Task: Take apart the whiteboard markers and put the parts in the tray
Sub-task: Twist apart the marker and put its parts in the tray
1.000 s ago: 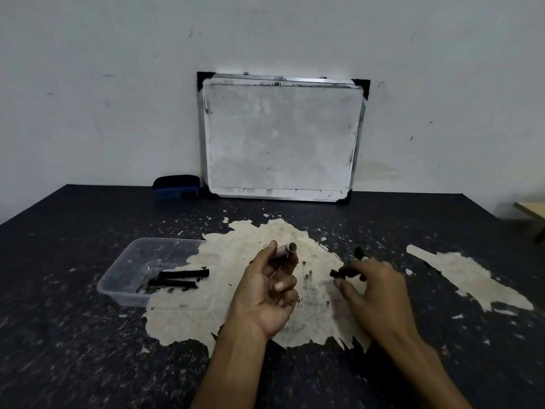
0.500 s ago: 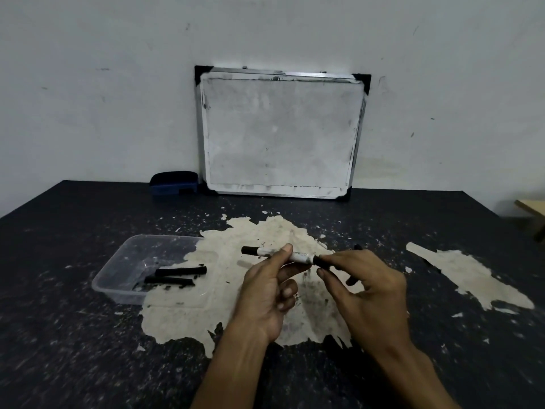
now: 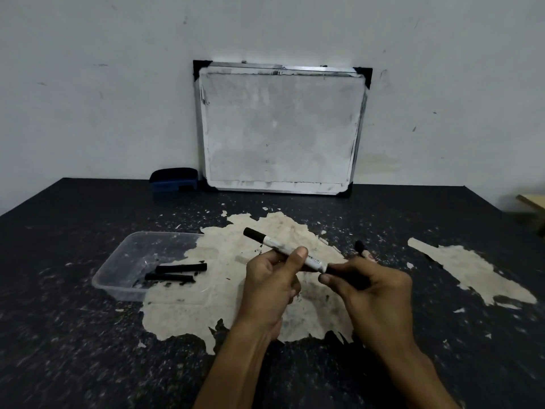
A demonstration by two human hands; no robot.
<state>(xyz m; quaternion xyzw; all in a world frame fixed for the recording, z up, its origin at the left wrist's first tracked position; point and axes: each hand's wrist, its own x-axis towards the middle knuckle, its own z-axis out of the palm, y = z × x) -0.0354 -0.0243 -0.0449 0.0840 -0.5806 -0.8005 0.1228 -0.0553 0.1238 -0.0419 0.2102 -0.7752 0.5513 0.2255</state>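
We are seeing the marker (image 3: 283,251) at frame centre, long axis running upper left to lower right, black end pointing upper left. White smudged barrel, black cap. Left hand (image 3: 269,286) is pinching the barrel; right hand (image 3: 373,293) is gripping the cap end. Two black parts (image 3: 177,271) are lying in the clear tray (image 3: 118,261), centre left.

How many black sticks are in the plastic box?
2. Both black sticks lie side by side in the tray: one farther back, one just nearer. None seem hidden.
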